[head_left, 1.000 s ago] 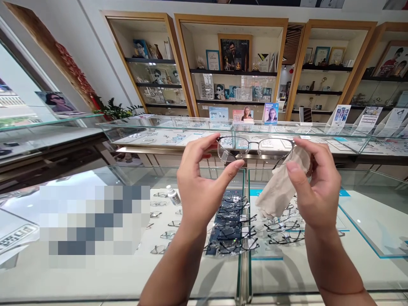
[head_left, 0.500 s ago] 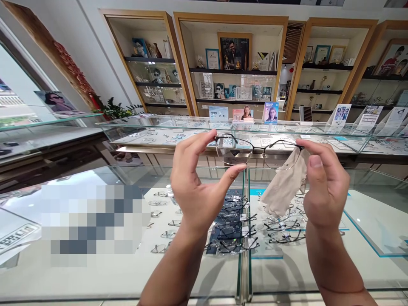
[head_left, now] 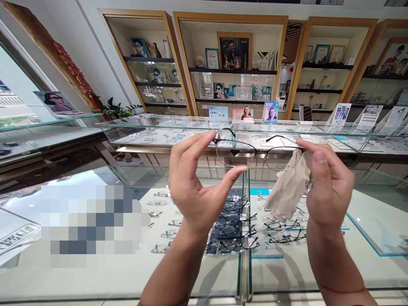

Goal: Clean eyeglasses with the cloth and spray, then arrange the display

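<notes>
A pair of eyeglasses [head_left: 261, 152] with a thin dark frame is held up in front of me, its temples pointing away. My left hand [head_left: 197, 182] grips it at the left hinge with the fingertips, while the thumb touches the lower rim of the left lens. At the other end, my right hand [head_left: 330, 187] pinches the right hinge side. From the right hand also hangs a beige cleaning cloth [head_left: 285, 193], behind and below the right lens. Several other eyeglasses [head_left: 236, 229] lie in rows in the glass display counter below.
Glass showcases [head_left: 165, 136] with more frames run across behind my hands, topped by small advertising cards [head_left: 270, 112]. Wooden shelf cabinets [head_left: 231, 17] line the back wall. Printed material [head_left: 19, 238] lies at left beside a pixelated patch. A plant [head_left: 116, 110] stands at far left.
The eyeglasses have tilted a little, so their temples show higher above the rims. My right hand and the cloth have shifted slightly to the right.
</notes>
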The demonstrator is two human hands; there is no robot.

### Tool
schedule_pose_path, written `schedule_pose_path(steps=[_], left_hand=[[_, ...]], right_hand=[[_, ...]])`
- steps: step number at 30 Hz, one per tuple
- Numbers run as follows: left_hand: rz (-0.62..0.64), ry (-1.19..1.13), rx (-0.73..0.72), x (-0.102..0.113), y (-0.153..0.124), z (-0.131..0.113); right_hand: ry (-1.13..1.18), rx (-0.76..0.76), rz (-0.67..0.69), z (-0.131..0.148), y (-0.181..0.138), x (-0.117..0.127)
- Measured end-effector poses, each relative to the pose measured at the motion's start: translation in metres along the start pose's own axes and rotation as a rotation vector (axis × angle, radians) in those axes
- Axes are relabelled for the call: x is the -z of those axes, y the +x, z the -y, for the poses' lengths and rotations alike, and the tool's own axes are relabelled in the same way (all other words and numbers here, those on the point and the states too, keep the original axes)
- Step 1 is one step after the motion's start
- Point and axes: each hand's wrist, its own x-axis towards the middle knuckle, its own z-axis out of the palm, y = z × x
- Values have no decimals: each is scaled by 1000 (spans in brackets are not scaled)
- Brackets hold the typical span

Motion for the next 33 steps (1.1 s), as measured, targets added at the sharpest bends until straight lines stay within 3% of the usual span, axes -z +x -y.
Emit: schedule_pose_path(steps=[33], left_hand=[[36, -5, 21, -3, -2, 1]], right_hand=[[176, -238, 163, -10, 0, -4]])
